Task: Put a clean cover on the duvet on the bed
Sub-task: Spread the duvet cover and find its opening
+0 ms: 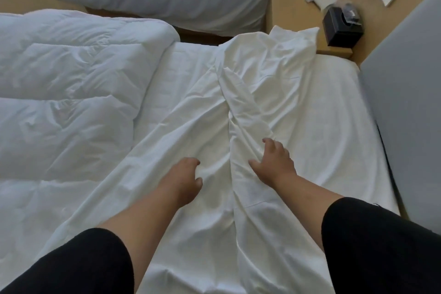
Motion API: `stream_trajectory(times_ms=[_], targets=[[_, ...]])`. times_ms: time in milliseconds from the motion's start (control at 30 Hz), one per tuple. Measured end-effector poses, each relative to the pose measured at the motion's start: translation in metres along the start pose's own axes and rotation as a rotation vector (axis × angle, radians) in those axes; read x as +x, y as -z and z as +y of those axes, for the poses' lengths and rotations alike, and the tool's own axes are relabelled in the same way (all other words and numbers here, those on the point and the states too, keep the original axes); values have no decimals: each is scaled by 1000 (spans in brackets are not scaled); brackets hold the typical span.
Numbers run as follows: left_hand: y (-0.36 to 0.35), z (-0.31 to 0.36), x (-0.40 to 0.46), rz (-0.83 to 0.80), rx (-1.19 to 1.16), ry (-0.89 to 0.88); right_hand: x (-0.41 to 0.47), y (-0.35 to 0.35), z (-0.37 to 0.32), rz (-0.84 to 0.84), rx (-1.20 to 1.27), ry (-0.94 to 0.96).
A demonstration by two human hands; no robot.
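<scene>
The bed (334,112) carried the bare duvet (66,93), heaped on its left side, beside the clean cover (253,93), which lay rumpled lengthwise down the middle. The left hand (185,182) gathered a fold in a curled grip; the right hand (274,164) pressed on the cover, fingers spread. Spreading the cover seemed underway; finding its opening likely came next.

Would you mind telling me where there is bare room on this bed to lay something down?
Bare sheet lies between the crumpled cover and the grey headboard. The duvet crowds the other side.
</scene>
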State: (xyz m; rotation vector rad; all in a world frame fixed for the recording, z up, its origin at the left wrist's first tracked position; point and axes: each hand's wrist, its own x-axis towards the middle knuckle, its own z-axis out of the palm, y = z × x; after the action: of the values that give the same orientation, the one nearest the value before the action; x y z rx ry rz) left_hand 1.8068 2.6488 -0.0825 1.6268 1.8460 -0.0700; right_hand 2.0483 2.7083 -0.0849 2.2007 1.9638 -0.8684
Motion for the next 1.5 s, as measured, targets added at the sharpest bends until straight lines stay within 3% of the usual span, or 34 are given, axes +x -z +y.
stream_trajectory(times_ms=[167,333,500,800,1000,1133,1200,1333,1500], targets=[[-47,4,115,23,159,-48,121,-55,11,-131,-144,60],[-67,-6,217,61,439,-51,180,-116,44,-22,-234,98],[-76,-6,296,200,403,-175,225,-115,45,62,-209,162],[-64,-1,388,347,329,-343,317,-80,-10,78,-191,60],[-69,-13,398,327,176,-435,350,-47,-55,66,97,-4],[-67,-16,401,327,136,-458,359,-50,-69,259,-145,44],[-68,-17,401,357,118,-458,362,-40,-52,362,-127,102],[-69,-18,400,374,130,-448,352,1,13,385,-57,106],[-67,-18,398,376,140,-435,318,67,135,395,-112,-138]])
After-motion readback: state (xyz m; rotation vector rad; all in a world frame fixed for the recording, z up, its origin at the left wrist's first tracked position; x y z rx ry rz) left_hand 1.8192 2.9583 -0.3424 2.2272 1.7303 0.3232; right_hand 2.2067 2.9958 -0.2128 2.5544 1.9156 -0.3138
